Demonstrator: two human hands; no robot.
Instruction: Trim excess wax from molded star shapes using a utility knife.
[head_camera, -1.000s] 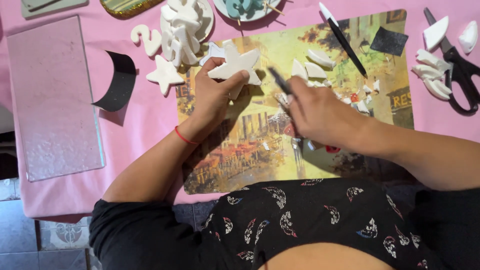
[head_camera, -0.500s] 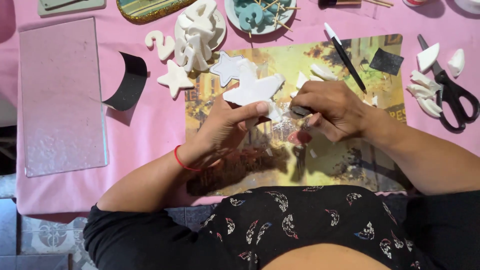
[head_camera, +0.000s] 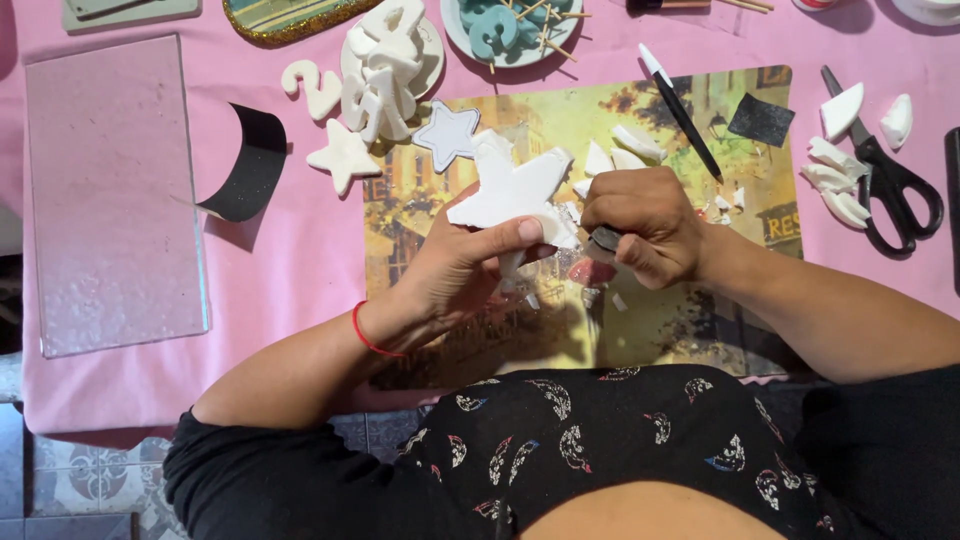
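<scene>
The white star (head_camera: 512, 188) is held up over the middle of the picture mat (head_camera: 690, 330), pinched in the left hand (head_camera: 462, 270), thumb on top. The right hand (head_camera: 645, 225) is curled tight around a small dark tool (head_camera: 604, 239) (too hidden to tell what kind), just beside the star. White scraps (head_camera: 620, 155) lie near the mat's far edge. Scissors (head_camera: 890, 185) rest by the table's right edge.

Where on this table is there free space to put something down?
The pink cloth is bare between the glass sheet and the picture mat, below the black strip. The mat's lower right part has only crumbs. It is crowded by the white shapes at the top and beside the scissors.
</scene>
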